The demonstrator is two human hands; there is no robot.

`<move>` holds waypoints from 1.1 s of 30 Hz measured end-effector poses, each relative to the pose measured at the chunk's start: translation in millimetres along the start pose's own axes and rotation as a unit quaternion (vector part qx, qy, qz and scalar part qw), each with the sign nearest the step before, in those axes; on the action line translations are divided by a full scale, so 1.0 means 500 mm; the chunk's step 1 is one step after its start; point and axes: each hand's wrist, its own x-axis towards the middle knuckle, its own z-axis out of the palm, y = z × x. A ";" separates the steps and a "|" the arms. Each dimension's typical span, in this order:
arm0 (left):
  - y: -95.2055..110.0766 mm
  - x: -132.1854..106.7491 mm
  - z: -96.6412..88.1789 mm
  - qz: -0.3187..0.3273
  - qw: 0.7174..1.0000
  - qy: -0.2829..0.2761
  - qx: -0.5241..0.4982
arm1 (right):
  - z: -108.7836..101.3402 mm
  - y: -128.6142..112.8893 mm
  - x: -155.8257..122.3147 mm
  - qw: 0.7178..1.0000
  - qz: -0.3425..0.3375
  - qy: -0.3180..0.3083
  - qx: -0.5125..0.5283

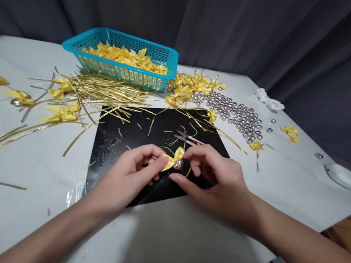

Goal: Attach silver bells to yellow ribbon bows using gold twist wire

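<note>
Here the left hand [129, 172] and right hand [217, 178] are both pinched shut over the near half of the black mat [120, 138]. The left grips one yellow bow [172, 158], the right its single silver bell [178, 164]. Gripping close to the knot should keep it steady. I count one pair of scissors [187, 138] and one blue basket [121, 53]; the loose bells [240, 115] are too many to count.

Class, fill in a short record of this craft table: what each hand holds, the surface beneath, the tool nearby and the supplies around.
left hand: pinches the yellow bow from its left side
right hand: holds the bow's right side, by the silver bell
surface: black mat on a white table
tool: pink-handled snips lying on the mat beyond the hands
supplies: blue basket of loose bows; gold ties; heap of bells
far right: white dish
</note>
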 end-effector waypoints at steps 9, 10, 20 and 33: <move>0.002 -0.002 -0.004 -0.008 1.000 -0.025 0.009 | -0.008 0.006 0.018 0.981 0.109 -0.029 0.157; 0.003 -0.002 -0.004 -0.008 1.000 -0.026 0.006 | -0.008 0.006 0.018 0.985 0.090 -0.021 0.148; -0.002 -0.010 -0.003 0.029 0.999 0.022 -0.014 | 0.000 -0.020 0.009 0.960 0.164 -0.006 0.229; -0.002 -0.009 0.001 0.061 0.995 0.074 -0.025 | -0.009 -0.020 0.029 0.857 0.319 -0.126 0.384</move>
